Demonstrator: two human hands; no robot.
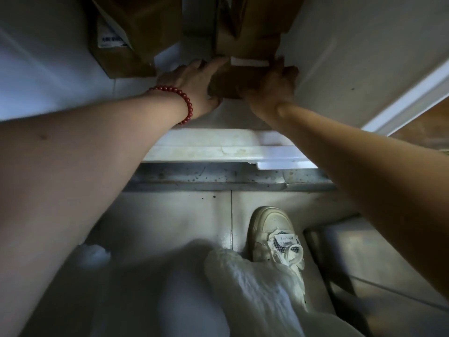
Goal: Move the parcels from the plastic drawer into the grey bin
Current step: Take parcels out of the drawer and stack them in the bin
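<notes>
Inside the white plastic drawer point(218, 149) lies a small brown cardboard parcel point(233, 79) with a white strip of tape on top. My left hand point(194, 83), a red bead bracelet on its wrist, grips the parcel's left side. My right hand point(272, 86) grips its right side with fingers curled over the edge. Two bigger brown parcels stand behind it: one with a white label point(121, 37) at the back left, another point(252, 27) directly behind the small parcel. The grey bin is at the lower right point(364, 276), only partly in view.
The drawer's front rim runs across the middle of the view, above a speckled metal rail point(218, 178). Below are pale floor tiles, my white shoe point(274, 234) and light trousers. A white frame edge point(408, 100) slants at the right.
</notes>
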